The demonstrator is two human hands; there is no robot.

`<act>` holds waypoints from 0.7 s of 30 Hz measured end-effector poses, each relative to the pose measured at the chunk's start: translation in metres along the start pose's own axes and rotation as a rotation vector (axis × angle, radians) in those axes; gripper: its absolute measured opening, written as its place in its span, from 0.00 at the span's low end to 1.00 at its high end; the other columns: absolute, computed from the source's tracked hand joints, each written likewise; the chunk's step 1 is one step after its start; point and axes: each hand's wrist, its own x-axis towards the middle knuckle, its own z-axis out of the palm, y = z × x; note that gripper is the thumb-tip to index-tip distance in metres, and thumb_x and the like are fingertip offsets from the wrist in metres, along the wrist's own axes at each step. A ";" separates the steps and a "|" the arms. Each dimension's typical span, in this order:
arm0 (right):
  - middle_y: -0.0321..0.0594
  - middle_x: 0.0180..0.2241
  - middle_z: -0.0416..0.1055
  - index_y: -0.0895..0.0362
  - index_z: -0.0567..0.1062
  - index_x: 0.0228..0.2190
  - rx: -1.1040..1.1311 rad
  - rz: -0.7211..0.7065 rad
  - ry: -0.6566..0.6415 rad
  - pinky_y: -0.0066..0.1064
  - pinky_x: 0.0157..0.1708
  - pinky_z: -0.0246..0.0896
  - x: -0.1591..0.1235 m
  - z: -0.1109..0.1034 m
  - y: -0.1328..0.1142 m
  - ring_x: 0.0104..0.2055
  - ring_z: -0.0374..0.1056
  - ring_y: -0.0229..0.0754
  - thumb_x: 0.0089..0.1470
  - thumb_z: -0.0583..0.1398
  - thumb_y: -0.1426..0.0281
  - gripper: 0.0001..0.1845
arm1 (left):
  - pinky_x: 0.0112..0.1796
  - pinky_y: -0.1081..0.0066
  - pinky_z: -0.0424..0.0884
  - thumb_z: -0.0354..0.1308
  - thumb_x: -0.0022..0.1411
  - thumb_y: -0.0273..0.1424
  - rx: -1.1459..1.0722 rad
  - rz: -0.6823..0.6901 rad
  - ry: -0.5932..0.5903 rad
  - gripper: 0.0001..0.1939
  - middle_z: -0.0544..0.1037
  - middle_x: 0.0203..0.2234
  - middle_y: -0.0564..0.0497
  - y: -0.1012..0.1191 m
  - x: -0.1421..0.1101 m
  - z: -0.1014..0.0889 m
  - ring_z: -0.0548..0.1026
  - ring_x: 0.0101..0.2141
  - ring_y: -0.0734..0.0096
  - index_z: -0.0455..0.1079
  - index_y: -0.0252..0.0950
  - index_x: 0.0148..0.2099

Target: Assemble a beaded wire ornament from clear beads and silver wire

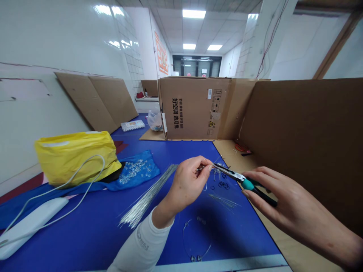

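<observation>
Left hand (185, 185): thumb and fingertips pinched on a thin wire (204, 170) at the nose of the teal-handled pliers (241, 181). Right hand (286, 204): fingers curled around the pliers handles. Just beside the pliers nose, small dark rings (224, 185) on the blue work mat (235, 234). Left of both hands, a bundle of straight silver wires (147, 196); beyond it, clear glass beads (133, 172) on a blue cloth (150, 164), against a yellow plastic bag (76, 158). Near the mat's lower edge, a beaded wire loop (195, 241).
</observation>
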 end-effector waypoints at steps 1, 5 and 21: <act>0.49 0.39 0.79 0.53 0.80 0.45 0.008 0.002 -0.002 0.40 0.31 0.77 0.000 0.000 0.000 0.34 0.79 0.50 0.66 0.59 0.56 0.17 | 0.30 0.71 0.64 0.56 0.69 0.29 0.000 -0.001 0.000 0.08 0.78 0.26 0.52 0.000 0.000 0.000 0.72 0.26 0.72 0.75 0.36 0.36; 0.49 0.38 0.80 0.53 0.81 0.45 0.034 0.008 -0.006 0.39 0.30 0.76 0.001 -0.002 -0.002 0.33 0.78 0.50 0.66 0.59 0.56 0.17 | 0.30 0.70 0.65 0.56 0.69 0.29 -0.008 0.012 -0.002 0.09 0.78 0.25 0.53 0.001 0.001 -0.001 0.72 0.26 0.71 0.75 0.36 0.36; 0.50 0.41 0.80 0.54 0.79 0.47 -0.047 -0.077 -0.036 0.41 0.35 0.78 -0.002 -0.007 0.006 0.37 0.79 0.51 0.67 0.59 0.57 0.17 | 0.31 0.69 0.65 0.56 0.69 0.29 -0.040 0.043 -0.061 0.09 0.78 0.25 0.52 0.002 0.001 -0.005 0.73 0.27 0.71 0.75 0.35 0.36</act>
